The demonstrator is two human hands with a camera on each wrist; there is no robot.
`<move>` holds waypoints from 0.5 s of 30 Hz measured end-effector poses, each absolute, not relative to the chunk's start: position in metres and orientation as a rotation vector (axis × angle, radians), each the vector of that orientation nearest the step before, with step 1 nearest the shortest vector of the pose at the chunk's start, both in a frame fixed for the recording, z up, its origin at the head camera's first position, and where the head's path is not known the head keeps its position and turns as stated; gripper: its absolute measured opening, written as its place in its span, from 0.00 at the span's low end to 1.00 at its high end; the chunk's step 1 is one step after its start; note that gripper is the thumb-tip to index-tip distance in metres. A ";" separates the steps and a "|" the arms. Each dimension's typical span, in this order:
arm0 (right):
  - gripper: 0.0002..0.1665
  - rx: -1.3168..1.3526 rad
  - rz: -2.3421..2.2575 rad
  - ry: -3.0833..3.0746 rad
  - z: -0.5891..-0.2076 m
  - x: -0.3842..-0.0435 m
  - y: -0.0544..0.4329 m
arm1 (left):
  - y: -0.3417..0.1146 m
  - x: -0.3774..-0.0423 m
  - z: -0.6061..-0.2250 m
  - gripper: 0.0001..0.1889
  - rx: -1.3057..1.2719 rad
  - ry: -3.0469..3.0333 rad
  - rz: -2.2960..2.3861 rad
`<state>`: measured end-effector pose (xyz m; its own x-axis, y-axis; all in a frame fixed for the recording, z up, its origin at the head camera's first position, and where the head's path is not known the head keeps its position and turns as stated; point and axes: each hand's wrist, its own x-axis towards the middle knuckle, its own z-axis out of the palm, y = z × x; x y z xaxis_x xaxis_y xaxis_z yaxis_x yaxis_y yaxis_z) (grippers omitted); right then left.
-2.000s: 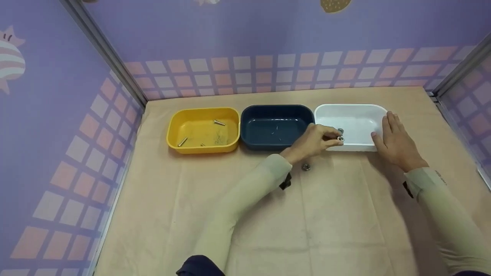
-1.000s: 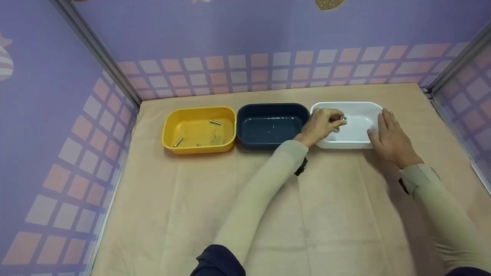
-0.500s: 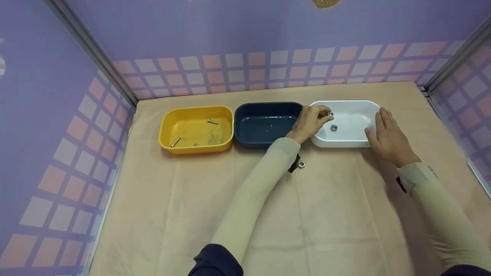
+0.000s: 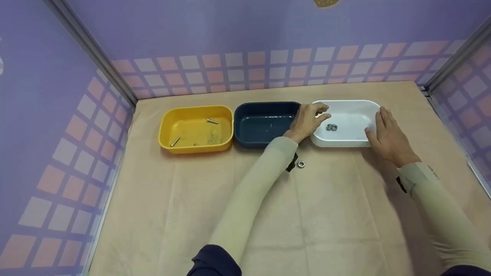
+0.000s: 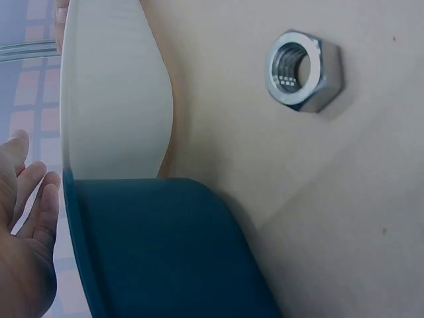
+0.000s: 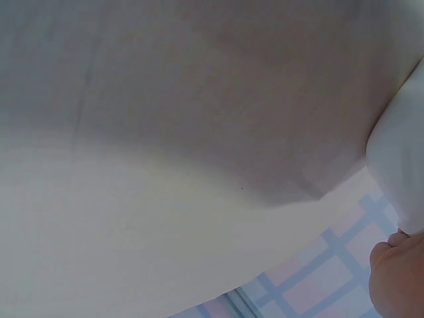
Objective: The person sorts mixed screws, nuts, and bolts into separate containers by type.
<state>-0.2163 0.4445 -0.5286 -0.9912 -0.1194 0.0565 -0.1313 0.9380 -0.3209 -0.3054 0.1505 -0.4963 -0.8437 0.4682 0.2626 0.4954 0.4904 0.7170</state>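
Note:
My left hand [image 4: 307,120] hovers where the dark blue and white boxes meet, thumb and forefinger apart with nothing between them. Two hex nuts [image 4: 332,127] lie side by side in the left part of the white box [image 4: 345,143]. Another hex nut [image 4: 301,164] rests on the cloth in front of the boxes, near my left wrist; the left wrist view shows this nut [image 5: 305,71] large, its threaded hole visible. At the white box's right end, my right hand [image 4: 393,140] rests against the rim, fingers straight.
The dark blue box [image 4: 253,145] holds a few tiny thin pieces. Several screws [image 4: 213,121] lie in the yellow box [image 4: 195,148] at the left. All three boxes stand in a row on a beige cloth [image 4: 245,214], before a purple checked wall [image 4: 215,34].
My left hand carried a nut into the white box, released it beside the other nut and drew back slightly left. The right hand stayed at the box's right end.

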 end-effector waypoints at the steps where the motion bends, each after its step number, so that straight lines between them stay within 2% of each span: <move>1: 0.51 0.199 0.509 -3.058 -0.529 -0.216 0.444 | 0.149 -0.305 -0.496 0.18 -0.874 -2.680 -1.306; 15: 0.51 0.212 0.529 -3.061 -0.528 -0.216 0.446 | 0.138 -0.302 -0.494 0.17 -0.909 -2.654 -1.290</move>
